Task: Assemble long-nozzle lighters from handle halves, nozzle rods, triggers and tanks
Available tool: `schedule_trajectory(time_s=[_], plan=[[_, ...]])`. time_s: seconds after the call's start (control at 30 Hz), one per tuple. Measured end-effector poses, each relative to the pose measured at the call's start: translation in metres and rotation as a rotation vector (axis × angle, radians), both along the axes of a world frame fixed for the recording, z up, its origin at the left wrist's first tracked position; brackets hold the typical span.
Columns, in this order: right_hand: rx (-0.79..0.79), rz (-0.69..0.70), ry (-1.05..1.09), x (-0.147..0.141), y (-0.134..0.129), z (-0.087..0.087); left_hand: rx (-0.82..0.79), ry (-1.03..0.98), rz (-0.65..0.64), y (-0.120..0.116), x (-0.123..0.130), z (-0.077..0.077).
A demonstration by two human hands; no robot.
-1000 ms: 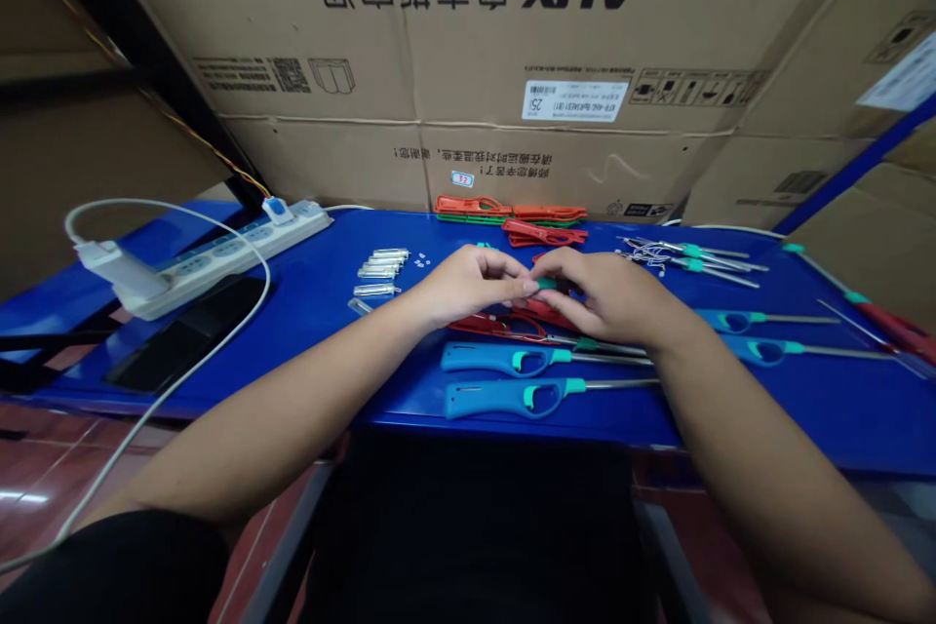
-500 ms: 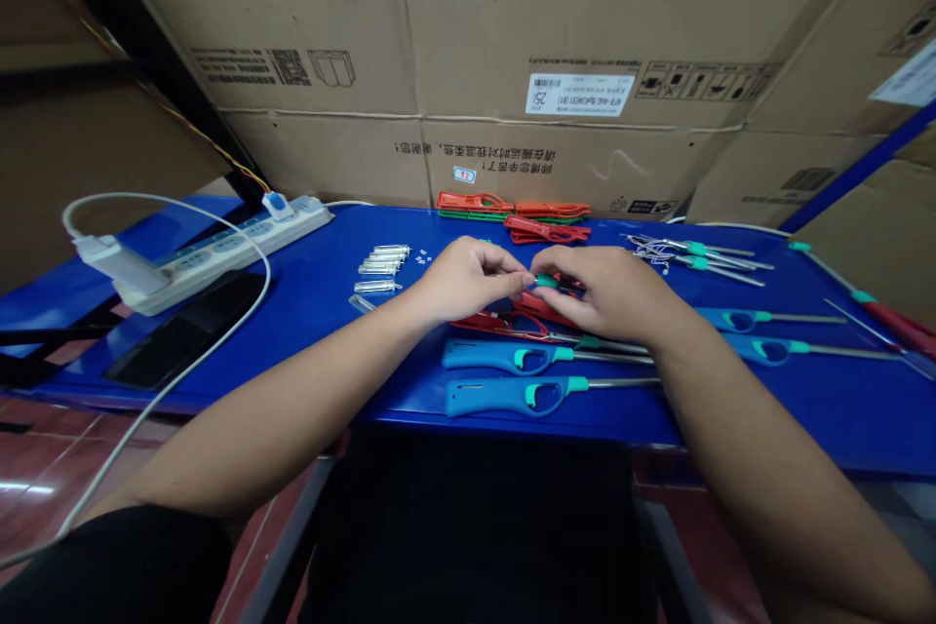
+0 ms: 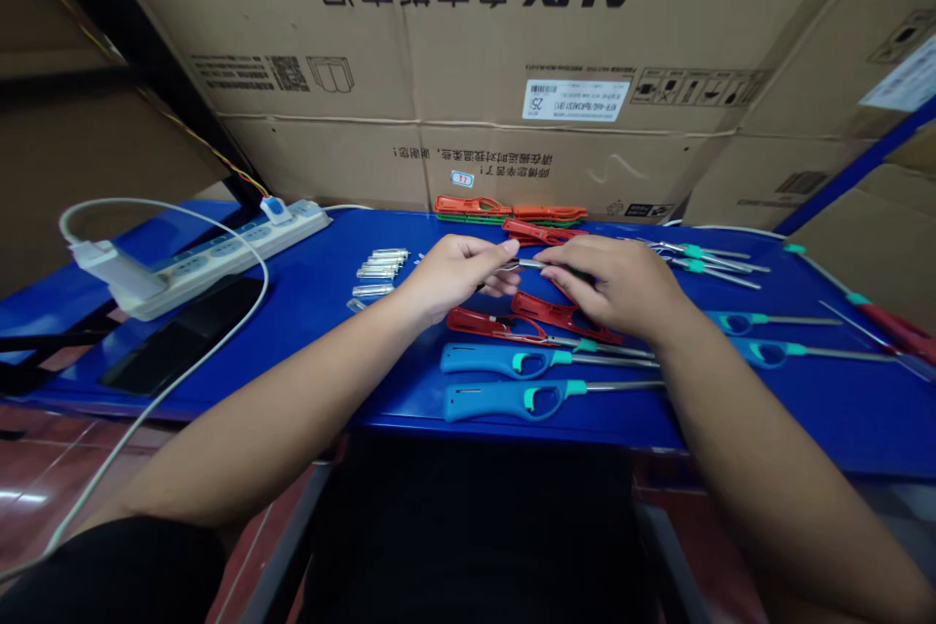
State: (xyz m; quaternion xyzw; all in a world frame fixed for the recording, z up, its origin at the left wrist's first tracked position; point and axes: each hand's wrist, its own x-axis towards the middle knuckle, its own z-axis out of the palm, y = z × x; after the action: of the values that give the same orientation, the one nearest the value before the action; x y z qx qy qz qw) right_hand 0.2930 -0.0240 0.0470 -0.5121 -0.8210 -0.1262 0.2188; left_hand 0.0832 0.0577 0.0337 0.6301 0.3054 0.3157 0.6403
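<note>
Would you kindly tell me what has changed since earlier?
The left hand has shifted slightly left and away; a thin metallic piece now shows between it and the right hand, the green piece no longer visible. The blue lighters haven't moved.

On my feed, the green piece pinched between both sets of fingertips has gone from sight; a thin metal-coloured rod now spans the gap between the left hand and the right hand. I see the left thumb raised, its other fingers now showing beneath. Just below the hands, more of a red casing is uncovered. Beside the left hand, small white bits are now mostly hidden; behind the right, fewer white wires show.
</note>
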Motion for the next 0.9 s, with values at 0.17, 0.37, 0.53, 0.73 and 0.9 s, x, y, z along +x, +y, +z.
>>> schedule_trajectory(time_s=[0.17, 0.37, 0.53, 0.73, 0.9], plan=[[0.046, 0.036, 0.004, 0.002, -0.002, 0.002, -0.092, 0.037, -0.110, 0.004, -0.004, 0.000], [0.091, 0.051, -0.025, 0.002, -0.003, 0.001, 0.045, 0.030, -0.168, 0.007, -0.008, -0.001], [0.135, 0.077, -0.004, 0.003, -0.005, 0.001, 0.275, 0.025, -0.152, 0.005, -0.010, 0.005], [0.134, 0.072, 0.004, 0.004, -0.007, 0.002, 0.330, 0.013, -0.232, 0.004, -0.013, 0.007], [0.092, 0.078, -0.042, 0.006, -0.004, 0.000, 0.306, 0.072, -0.240, 0.006, -0.012, 0.003]])
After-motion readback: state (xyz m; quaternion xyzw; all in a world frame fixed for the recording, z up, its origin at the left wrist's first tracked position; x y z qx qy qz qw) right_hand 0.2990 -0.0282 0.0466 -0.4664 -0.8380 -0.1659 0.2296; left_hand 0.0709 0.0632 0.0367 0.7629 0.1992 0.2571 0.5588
